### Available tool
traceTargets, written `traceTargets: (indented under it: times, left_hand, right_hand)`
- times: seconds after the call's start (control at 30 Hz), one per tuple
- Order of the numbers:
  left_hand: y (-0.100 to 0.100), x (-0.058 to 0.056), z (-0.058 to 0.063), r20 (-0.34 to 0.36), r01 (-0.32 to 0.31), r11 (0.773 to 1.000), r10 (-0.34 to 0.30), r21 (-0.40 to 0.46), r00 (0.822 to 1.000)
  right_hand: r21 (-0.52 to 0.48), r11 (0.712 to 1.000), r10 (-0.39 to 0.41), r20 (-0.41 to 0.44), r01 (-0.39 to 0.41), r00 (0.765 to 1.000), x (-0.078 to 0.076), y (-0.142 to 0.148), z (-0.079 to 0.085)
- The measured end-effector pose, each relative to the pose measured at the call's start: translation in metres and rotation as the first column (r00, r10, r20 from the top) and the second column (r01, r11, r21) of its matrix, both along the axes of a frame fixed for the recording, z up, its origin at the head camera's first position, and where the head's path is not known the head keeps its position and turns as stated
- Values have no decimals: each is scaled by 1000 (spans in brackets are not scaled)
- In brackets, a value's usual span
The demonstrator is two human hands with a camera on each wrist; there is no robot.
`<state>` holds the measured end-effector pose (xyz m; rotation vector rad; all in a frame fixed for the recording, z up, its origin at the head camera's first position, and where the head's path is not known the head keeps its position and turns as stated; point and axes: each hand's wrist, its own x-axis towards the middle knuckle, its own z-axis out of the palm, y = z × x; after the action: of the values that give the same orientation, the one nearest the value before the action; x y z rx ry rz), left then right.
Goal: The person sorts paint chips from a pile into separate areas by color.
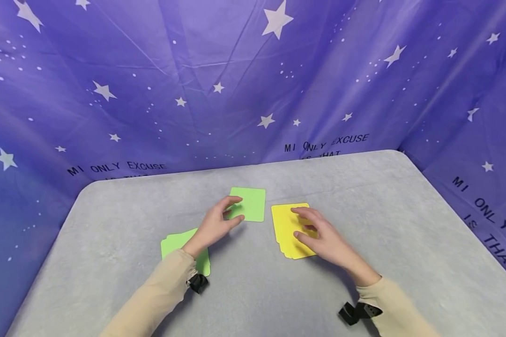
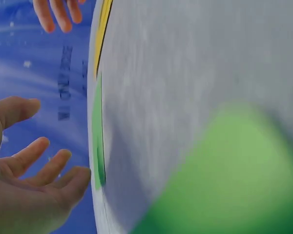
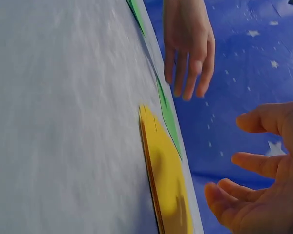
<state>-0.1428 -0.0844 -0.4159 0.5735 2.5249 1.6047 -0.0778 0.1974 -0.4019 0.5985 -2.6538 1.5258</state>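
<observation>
A square green card (image 1: 254,205) lies flat toward the back of the table, with my left hand (image 1: 217,222) hovering over its left edge, fingers spread and nothing in them. Beneath my left wrist is a spread pile of green cards (image 1: 174,242), partly hidden by the forearm and blurred close up in the left wrist view. My right hand (image 1: 322,236) hangs above the right side of a yellow card stack (image 1: 287,229), its fingers loosely bent around air. Seen from the right wrist, the yellow stack (image 3: 168,180) is several cards thick, slightly fanned.
The grey table (image 1: 261,299) has rounded back corners. Behind and to the right of it hangs a purple-blue curtain (image 1: 219,61) with white stars and printed lettering. Black wrist devices (image 1: 198,282) sit at both beige sleeves (image 1: 156,295).
</observation>
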Motion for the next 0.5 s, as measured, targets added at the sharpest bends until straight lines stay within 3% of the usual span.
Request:
traceTargets:
  times: [0.2,0.37,0.5]
  left_hand:
    - [-15,-12,-3,70,-82,997,82,4,994]
    - [-17,-16,-5,127,-84,996,80,28,989]
    - [-16,-17,-7,182,-76,995,64,58,981]
  right_hand:
    - [-80,996,50,145,-39,988,-15,-33,0]
    - [-135,991,62,331,-18,941,-31,-59,2]
    - [-221,974,49,430,53,902,-43,-72,1]
